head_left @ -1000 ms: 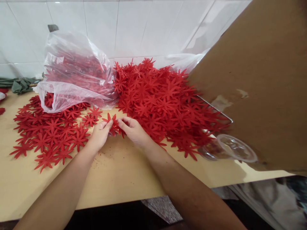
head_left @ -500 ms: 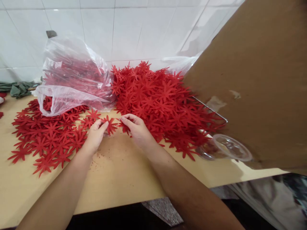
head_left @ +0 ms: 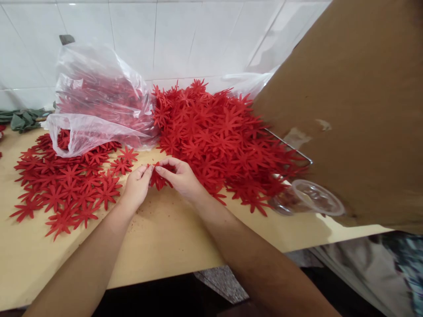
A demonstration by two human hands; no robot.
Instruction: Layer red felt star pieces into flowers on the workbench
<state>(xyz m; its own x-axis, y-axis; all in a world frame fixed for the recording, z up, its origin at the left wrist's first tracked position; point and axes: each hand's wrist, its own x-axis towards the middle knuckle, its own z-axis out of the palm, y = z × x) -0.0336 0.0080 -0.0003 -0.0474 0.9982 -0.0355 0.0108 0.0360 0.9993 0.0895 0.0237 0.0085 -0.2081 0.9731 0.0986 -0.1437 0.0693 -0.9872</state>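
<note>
Red fabric petal pieces [head_left: 160, 179], cut like many-pointed flowers, are pinched between my two hands above the table. My left hand [head_left: 138, 184] grips their left edge with thumb and fingers. From the other side my right hand [head_left: 178, 175] is closed on them, its thumb almost touching the left fingertips. How many pieces are held I cannot tell, since the fingers hide part of them. To the left lies a spread of similar red petal pieces [head_left: 69, 193]. A large heap of red petal pieces [head_left: 211, 132] rises just beyond my right hand.
A clear plastic bag [head_left: 99, 101] full of red pieces leans at the back wall. At right stand a big cardboard sheet [head_left: 357, 110], a metal rod [head_left: 291, 147] and a clear plastic tub [head_left: 317, 197]. Green fabric leaves [head_left: 28, 119] lie far left on the table [head_left: 172, 246].
My hands have come together; the red piece in the left hand now meets what the right hand holds. The view has shifted slightly.
</note>
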